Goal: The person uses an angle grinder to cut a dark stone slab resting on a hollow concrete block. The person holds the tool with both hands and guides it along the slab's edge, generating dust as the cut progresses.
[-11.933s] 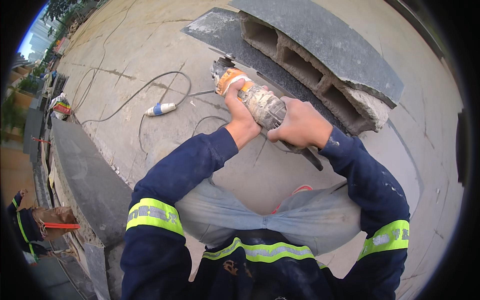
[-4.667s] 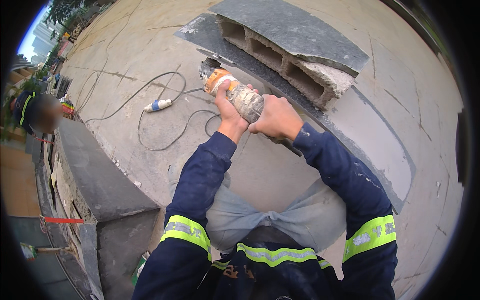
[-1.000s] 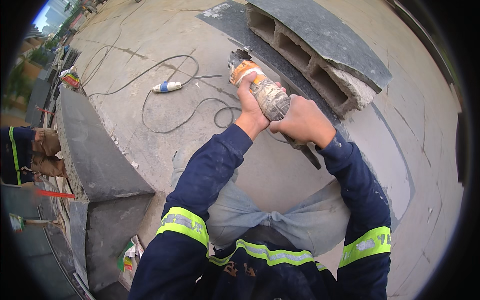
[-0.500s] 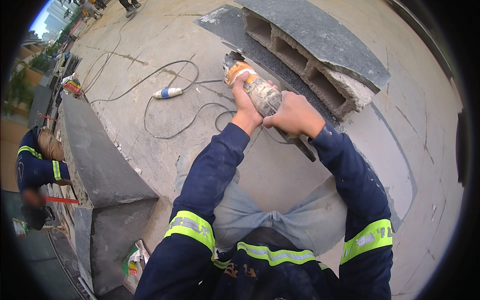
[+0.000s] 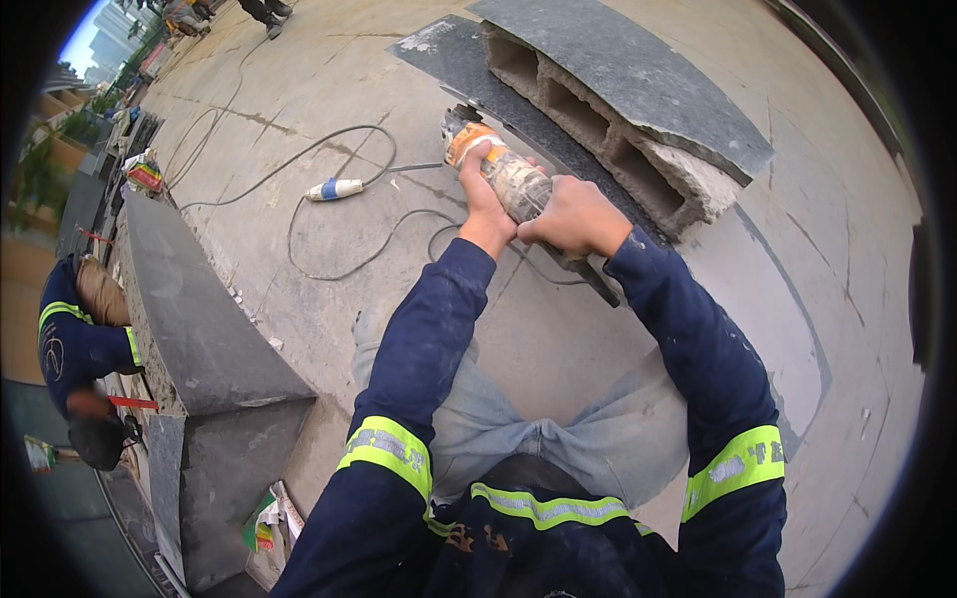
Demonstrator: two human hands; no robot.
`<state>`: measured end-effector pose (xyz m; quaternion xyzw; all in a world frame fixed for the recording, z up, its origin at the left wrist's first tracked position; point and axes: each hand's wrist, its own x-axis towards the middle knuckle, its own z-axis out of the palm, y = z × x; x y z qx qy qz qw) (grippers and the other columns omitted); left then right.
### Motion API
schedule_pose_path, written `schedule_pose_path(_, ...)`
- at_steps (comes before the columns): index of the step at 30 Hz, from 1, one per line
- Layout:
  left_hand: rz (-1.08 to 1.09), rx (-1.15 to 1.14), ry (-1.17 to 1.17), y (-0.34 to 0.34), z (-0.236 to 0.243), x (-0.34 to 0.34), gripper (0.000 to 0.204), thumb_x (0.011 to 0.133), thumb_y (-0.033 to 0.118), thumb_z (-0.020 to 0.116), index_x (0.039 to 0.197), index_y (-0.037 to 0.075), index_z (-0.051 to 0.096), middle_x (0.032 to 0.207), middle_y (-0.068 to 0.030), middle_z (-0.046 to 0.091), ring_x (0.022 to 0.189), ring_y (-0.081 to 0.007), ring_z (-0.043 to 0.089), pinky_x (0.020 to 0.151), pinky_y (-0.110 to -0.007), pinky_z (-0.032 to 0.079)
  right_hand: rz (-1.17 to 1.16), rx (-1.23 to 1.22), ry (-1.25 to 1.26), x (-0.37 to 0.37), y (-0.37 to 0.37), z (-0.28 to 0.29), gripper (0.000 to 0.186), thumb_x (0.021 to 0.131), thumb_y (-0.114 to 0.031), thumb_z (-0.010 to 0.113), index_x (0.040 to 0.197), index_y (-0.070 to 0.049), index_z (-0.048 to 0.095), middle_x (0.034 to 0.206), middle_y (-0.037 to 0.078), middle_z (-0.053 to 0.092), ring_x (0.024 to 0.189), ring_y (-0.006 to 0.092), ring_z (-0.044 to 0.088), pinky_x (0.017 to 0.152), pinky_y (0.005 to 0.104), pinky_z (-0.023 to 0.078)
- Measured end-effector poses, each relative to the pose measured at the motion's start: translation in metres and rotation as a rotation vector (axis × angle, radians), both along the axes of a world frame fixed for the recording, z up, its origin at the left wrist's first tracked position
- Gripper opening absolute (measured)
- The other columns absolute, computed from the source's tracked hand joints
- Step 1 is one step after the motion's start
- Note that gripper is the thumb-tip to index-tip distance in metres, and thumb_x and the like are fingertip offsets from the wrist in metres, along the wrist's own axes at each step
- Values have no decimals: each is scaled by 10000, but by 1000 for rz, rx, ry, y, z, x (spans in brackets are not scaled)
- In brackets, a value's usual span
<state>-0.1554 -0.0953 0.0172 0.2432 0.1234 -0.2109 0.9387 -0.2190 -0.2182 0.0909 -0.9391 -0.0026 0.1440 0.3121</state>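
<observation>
Both my hands are wrapped round a worn angle grinder with an orange band and a dust-caked body. My left hand grips it from the left, just behind the head. My right hand closes over its rear end, where a dark handle or cord sleeve sticks out below. The grinder's dark head points away from me, beside the edge of a dark grey stone slab. Whether the head touches that edge I cannot tell. A hollow concrete block rests on this slab.
A second grey slab lies over the block. A looping grey cable with a white-and-blue connector crosses the concrete floor left of my hands. Further left stands a dark stone-clad ledge, with another person bent behind it. Legs show at the far end.
My hands and the grinder have shifted very slightly left. The person at the left has leaned lower and to the right. The feet at the far end have moved right.
</observation>
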Motion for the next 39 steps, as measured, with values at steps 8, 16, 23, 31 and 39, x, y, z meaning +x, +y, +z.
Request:
schedule_pose_path(8, 2, -1, -12, 1, -1, 3, 548, 755, 437, 594, 1103, 61, 399, 874, -161, 543, 787, -319, 586, 694, -438, 539, -5, -8, -6, 1, 1, -2, 627, 548, -401, 747, 881, 113, 612, 870, 245, 644, 827, 344, 649, 739, 348, 513)
schedule_pose_path(16, -11, -25, 26, -1, 10, -14, 550, 759, 447, 586, 1094, 50, 405, 881, -153, 538, 788, -314, 585, 700, -431, 538, -8, -41, -11, -12, 1, 7, 559, 549, -358, 732, 872, 91, 647, 818, 229, 662, 782, 326, 672, 726, 330, 531)
schedule_pose_path(23, -25, 13, -1, -3, 16, -27, 548, 766, 471, 566, 1075, 44, 414, 881, -143, 537, 802, -307, 583, 714, -429, 535, 19, -26, -49, -26, -3, 12, 563, 552, -371, 725, 843, 103, 641, 790, 236, 655, 774, 342, 667, 722, 336, 530)
schedule_pose_path(31, -18, 12, 23, -6, 21, -37, 540, 743, 465, 592, 1049, 48, 439, 844, -133, 556, 759, -295, 593, 684, -431, 529, 14, -48, -15, -35, -4, 16, 639, 554, -397, 744, 899, 116, 584, 857, 259, 636, 821, 366, 643, 739, 363, 511)
schedule_pose_path(39, -45, -18, 30, -8, 22, -46, 546, 739, 480, 593, 1039, 49, 441, 850, -129, 558, 766, -290, 594, 689, -429, 528, 1, -43, -12, -45, -6, 21, 635, 555, -397, 737, 889, 119, 580, 842, 260, 636, 812, 365, 644, 736, 364, 513)
